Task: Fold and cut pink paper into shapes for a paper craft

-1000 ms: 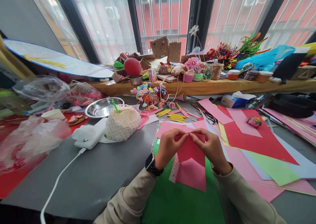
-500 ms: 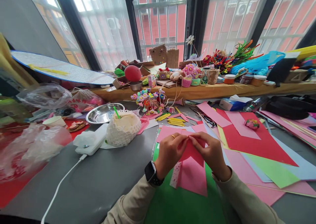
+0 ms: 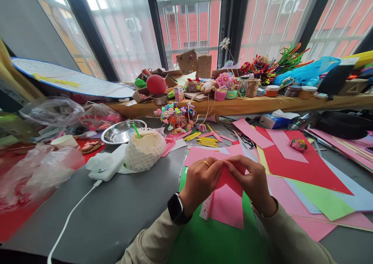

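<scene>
Both hands pinch the top edge of a red sheet of paper (image 3: 229, 182), their fingertips meeting near its middle. My left hand (image 3: 202, 178), with a ring and a watch, is closed on the left side of that edge. Closed on the right side is my right hand (image 3: 249, 176), which covers part of the sheet. Below the red paper lies a pink sheet (image 3: 229, 209), and a white patterned strip (image 3: 206, 209) rests along its left side. Both lie on a green mat (image 3: 218, 242). How the red paper is folded between the fingertips is hidden.
Left of the hands stand a coconut in white foam netting (image 3: 144, 151), a metal plate (image 3: 116, 136) and a white power bank (image 3: 107, 167) with a cable. Coloured paper, including a large red sheet (image 3: 303, 167), spreads to the right. Scissors (image 3: 247, 141) and yellow paper pieces (image 3: 207, 141) lie ahead.
My left wrist has shifted slightly left and down, and its hand has rolled a little. Both hands still pinch the red paper at the same place.
</scene>
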`<state>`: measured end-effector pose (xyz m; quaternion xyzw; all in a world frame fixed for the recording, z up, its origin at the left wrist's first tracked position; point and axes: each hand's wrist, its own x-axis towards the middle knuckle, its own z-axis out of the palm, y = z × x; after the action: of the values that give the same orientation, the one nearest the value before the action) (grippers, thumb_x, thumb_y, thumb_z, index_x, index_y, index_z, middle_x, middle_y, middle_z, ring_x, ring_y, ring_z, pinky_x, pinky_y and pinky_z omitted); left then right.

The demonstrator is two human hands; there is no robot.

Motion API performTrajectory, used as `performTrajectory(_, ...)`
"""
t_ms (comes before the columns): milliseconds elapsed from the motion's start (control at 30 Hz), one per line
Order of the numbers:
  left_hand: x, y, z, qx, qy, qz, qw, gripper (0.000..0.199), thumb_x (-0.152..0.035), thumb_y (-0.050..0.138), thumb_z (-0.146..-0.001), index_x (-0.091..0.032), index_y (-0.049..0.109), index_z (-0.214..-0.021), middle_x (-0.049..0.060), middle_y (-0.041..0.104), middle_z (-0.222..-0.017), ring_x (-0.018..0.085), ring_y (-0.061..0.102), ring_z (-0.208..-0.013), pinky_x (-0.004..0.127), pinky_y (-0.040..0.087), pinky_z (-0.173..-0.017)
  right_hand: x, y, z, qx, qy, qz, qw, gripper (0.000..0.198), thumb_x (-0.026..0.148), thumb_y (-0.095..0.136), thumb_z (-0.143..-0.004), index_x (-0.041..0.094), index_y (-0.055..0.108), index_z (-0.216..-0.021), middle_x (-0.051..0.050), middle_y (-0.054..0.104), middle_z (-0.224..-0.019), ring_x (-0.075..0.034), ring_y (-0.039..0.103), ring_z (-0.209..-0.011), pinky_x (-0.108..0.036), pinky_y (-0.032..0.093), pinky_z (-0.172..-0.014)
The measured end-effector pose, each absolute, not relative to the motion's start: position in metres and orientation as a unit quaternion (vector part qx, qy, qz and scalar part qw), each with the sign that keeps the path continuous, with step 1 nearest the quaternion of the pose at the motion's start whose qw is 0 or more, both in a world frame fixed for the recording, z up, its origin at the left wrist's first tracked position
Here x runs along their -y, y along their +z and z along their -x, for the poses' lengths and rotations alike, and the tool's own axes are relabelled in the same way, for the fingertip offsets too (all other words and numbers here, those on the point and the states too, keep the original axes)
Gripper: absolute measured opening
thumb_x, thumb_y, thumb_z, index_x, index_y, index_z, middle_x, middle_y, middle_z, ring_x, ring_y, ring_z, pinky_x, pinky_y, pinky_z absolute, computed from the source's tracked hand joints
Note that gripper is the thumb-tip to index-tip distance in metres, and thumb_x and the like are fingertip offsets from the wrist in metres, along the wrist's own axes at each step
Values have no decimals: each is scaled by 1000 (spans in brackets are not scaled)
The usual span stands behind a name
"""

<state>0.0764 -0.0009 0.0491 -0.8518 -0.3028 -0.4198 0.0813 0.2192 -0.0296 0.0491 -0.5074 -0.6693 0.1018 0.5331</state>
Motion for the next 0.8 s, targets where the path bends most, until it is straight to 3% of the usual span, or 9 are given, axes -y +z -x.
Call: performTrajectory(800,2,47,-78,287,-425,850,120,12,-15,46,-78,-17,57,-83,1,62,-75,11,56,-65,21,41,-60,28,49,-225,659,162,502,536,8,24,54,-72,21,62,-73,0,64,-73,-14,58,-70,-24,43,-64)
